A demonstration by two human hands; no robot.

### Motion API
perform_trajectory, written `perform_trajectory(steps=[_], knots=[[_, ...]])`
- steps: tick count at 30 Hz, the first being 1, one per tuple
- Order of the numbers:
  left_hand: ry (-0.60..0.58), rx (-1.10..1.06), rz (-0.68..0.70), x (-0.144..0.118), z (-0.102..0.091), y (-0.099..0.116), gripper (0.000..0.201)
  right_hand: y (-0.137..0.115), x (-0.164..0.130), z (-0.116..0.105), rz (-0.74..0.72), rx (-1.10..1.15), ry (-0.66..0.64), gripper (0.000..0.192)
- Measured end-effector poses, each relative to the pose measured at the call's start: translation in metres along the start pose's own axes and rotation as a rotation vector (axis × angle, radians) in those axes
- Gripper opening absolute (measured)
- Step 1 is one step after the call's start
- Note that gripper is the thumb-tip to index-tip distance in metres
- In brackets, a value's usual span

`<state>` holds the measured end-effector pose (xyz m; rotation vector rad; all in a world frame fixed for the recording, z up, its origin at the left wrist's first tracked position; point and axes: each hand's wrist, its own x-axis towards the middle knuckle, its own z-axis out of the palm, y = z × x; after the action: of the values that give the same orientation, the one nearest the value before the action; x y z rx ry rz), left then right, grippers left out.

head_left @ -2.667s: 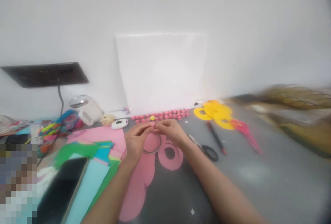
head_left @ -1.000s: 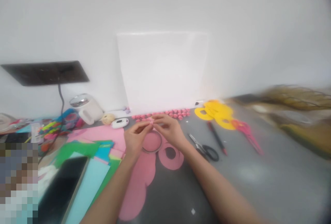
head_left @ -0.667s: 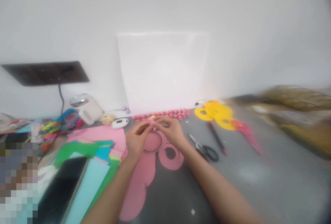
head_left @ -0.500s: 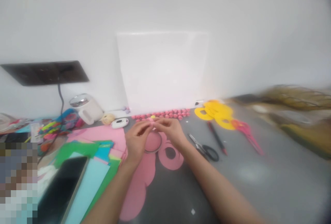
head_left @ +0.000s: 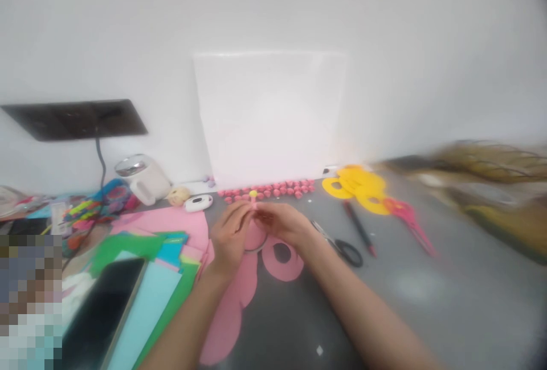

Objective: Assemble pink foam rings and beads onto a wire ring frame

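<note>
- While both hands are meeting above the grey table (head_left: 427,296), the left hand (head_left: 228,239) and the right hand (head_left: 282,223) are pinching a small pink paper piece (head_left: 253,208) between their fingertips, just in front of the row of pink beads (head_left: 273,190).
- Judging by the close-set fingertips, the person is rolling or folding this piece into a small form; the picture is too blurred to tell its exact shape.
- Both hands are working with fingers curled and pressed together on the piece, neither one spread flat.
- Beneath the hands, a tape ring (head_left: 255,243) is lying on pink cut-outs (head_left: 282,256), and a stack of coloured sheets (head_left: 162,256) is sitting to the left.
- To the right, black scissors (head_left: 342,246), a red pen (head_left: 358,227), yellow rings (head_left: 356,186) and pink scissors (head_left: 408,219) are lying well apart from the hands.
- Any next move is calling for a tight, steady pinch, since such a small piece could spring open or slip from the fingers.
</note>
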<state>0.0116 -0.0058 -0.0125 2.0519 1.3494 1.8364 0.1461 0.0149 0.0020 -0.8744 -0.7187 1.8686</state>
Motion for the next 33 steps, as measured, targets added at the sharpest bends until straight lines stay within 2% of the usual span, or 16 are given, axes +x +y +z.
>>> perform_trajectory(steps=[7,16,20,24,27,33], knots=[[0.020,0.054,0.108,-0.003,-0.002,0.000,0.011,0.005,0.001,0.003,0.127,0.132,-0.009,0.011],[0.023,0.012,0.060,-0.001,0.001,0.002,0.015,0.005,0.001,0.005,0.075,0.101,-0.021,0.015],[-0.001,-0.106,-0.112,0.002,0.002,0.006,0.016,0.003,0.000,0.004,0.003,0.007,-0.044,0.023],[-0.054,-0.287,-0.299,0.007,0.002,0.012,0.019,0.001,-0.003,0.003,-0.194,-0.109,-0.021,0.039],[-0.057,-0.384,-0.414,0.010,0.001,0.012,0.019,0.000,-0.005,0.001,-0.338,-0.171,-0.008,0.036],[-0.065,-0.577,-0.700,0.012,0.001,0.003,0.031,-0.002,-0.006,0.001,-0.453,-0.379,0.044,0.027]])
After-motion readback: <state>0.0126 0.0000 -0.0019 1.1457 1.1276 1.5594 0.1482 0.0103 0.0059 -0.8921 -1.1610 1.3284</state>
